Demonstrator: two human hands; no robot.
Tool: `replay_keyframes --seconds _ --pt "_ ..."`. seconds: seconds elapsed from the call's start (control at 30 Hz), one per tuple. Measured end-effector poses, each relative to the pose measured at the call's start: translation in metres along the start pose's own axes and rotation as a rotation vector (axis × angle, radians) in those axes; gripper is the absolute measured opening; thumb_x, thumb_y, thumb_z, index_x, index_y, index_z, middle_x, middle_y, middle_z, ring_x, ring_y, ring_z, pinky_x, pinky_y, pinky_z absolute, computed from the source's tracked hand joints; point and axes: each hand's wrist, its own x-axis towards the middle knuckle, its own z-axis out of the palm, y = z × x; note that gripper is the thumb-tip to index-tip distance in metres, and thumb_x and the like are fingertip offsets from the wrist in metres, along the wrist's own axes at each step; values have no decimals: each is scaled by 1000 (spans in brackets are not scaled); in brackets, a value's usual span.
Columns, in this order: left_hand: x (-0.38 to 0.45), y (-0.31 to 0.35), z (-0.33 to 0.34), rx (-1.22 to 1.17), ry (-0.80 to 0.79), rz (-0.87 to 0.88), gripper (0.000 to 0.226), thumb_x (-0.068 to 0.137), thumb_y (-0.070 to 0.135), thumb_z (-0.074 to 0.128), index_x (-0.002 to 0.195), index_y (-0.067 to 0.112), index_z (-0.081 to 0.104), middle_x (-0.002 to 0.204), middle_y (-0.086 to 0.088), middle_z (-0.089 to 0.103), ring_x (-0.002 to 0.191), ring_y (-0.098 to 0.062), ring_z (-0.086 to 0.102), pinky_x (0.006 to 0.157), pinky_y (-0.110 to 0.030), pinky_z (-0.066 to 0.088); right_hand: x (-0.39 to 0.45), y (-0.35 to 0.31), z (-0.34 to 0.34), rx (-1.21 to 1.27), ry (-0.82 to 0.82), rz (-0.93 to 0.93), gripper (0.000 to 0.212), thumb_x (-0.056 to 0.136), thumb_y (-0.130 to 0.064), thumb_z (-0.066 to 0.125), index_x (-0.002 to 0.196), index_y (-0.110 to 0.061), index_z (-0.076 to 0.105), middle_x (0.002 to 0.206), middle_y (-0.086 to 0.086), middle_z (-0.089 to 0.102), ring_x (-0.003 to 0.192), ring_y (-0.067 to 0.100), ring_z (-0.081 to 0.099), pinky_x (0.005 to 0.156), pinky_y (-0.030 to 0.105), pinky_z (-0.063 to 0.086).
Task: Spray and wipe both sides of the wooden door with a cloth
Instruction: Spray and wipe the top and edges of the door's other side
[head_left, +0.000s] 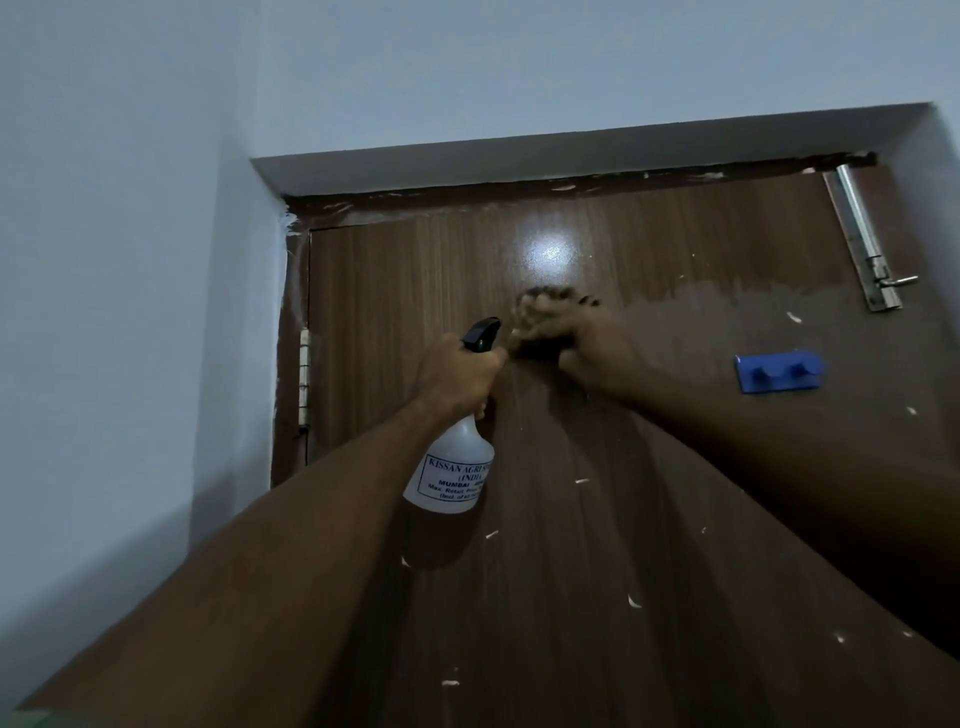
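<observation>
Against the upper door: two bare hands raised side by side, one per task item.
Door (649, 395): one, wooden, closed in its frame, glossy patch near the top, pale flecks scattered over the face.
Left hand (457, 371): clamped around the neck of one spray bottle (451, 473), black nozzle aimed at the panel, translucent body hanging below the fist.
Right hand (592, 348): closed on one cloth (545, 306), pressed to the wood just right of the nozzle.
Fittings: one blue hook rack (779, 371) with two pegs; one metal bolt (865, 244) top right; one hinge (305, 379) at left.
Hard to make out: cloth blurred, colour unclear; bottle label partly cut off; lower door hidden behind both forearms.
</observation>
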Motion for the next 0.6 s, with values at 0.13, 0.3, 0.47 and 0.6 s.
replay_keyframes --seconds 0.13,0.3,0.47,0.6 --pt "3 6 10 14 -20 29 31 97 25 66 85 -3 69 65 -15 65 44 -22 56 54 -36 50 -4 19 -18 -58 -261 -194 72 69 17 58 123 -26 76 152 -3 52 145 8 40 122 27 27" --pt "2 12 23 -4 -53 49 25 94 19 66 79 0 66 63 -13 61 40 -19 53 49 -32 47 6 22 -24 -6 209 244 64 80 18 55 125 -23 74 150 -12 48 144 1 31 123 22 19" --pt "-3 14 33 15 -92 62 24 93 18 67 74 3 64 62 -12 58 42 -20 51 48 -33 45 -19 50 -33 -88 23 43 75 75 16 56 128 -35 71 154 -11 49 150 19 37 124 47 29" --pt "-8 17 42 70 -113 78 25 83 27 65 70 6 63 59 -10 57 48 -26 53 52 -39 46 -14 57 -55 -76 196 214 73 80 17 56 132 -32 67 156 -8 46 151 18 33 126 43 26"
